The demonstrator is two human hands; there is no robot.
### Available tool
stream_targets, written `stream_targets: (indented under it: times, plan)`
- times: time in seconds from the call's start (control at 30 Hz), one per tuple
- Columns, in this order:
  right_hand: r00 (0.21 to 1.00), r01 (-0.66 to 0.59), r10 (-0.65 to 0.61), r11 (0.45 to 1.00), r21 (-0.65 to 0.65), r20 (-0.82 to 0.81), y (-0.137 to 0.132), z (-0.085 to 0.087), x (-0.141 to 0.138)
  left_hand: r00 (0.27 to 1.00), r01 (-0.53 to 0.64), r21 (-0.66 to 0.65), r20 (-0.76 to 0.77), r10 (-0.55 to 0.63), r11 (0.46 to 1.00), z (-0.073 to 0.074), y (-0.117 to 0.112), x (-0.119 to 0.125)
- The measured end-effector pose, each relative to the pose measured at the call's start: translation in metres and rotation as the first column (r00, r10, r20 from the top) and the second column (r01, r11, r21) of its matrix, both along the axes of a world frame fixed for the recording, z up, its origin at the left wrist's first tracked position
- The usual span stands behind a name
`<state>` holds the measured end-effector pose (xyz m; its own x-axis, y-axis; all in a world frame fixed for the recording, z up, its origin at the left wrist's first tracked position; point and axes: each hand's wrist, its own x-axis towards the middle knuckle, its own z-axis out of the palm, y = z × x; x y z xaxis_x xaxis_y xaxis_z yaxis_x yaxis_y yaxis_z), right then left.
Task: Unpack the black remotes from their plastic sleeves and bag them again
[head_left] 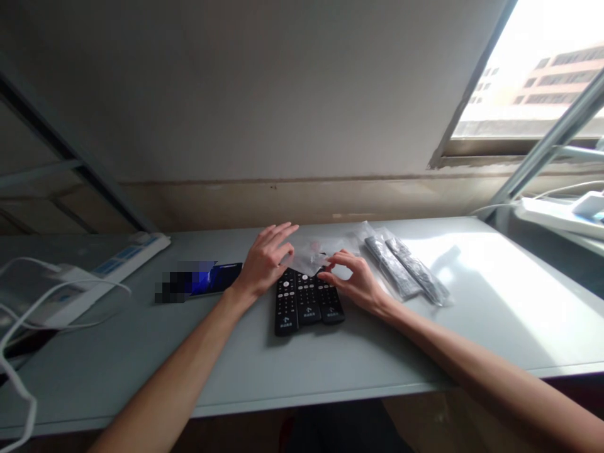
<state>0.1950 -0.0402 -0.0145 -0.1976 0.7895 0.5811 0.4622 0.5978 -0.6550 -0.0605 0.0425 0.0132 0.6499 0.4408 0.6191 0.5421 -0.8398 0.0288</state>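
Three black remote controls (306, 302) lie side by side on the pale table (330, 371), buttons up. At their far end both hands meet on a clear plastic bag (311, 255). My left hand (267, 261) holds the bag's left edge, its fingers reaching forward. My right hand (352, 277) pinches the bag's right side just above the rightmost remote. To the right lie two more remotes sealed in clear bags (406, 267).
A phone (217, 278) rests left of my left hand. A white power strip (94, 277) with white cables sits at the far left. Another white strip (561, 214) lies on the right by the window frame. The wall runs close behind the table.
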Motion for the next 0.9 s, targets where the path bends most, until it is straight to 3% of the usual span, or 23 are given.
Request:
stream_targets:
  times: [0.13, 0.27, 0.37, 0.5, 0.67, 0.9]
  plan:
    - [0.989, 0.097, -0.097, 0.995, -0.006, -0.108, -0.002, 0.002, -0.001, 0.998, 0.048, -0.052, -0.027, -0.049, 0.997, -0.003, -0.002, 0.004]
    - [0.993, 0.096, -0.098, 0.995, -0.041, -0.066, -0.006, 0.007, 0.000, 0.989, 0.104, -0.120, -0.088, -0.115, 0.987, -0.004, -0.007, 0.007]
    - [0.998, 0.037, -0.039, 0.998, -0.047, -0.041, -0.007, 0.008, 0.000, 0.988, 0.041, -0.130, -0.143, -0.060, 0.991, 0.000, -0.012, 0.008]
    - [1.000, -0.025, 0.025, 0.999, 0.022, -0.006, -0.006, 0.004, -0.002, 0.993, -0.034, -0.051, -0.119, 0.027, 0.998, 0.004, -0.015, 0.010]
    - [0.993, 0.068, -0.070, 0.997, 0.030, 0.091, -0.001, -0.002, -0.001, 0.995, -0.064, -0.042, -0.085, 0.060, 0.997, 0.003, -0.016, 0.012]
    - [0.993, 0.117, -0.113, 0.986, 0.122, -0.039, -0.007, 0.012, 0.000, 0.991, -0.025, -0.107, -0.135, 0.011, 0.994, 0.001, -0.015, 0.013]
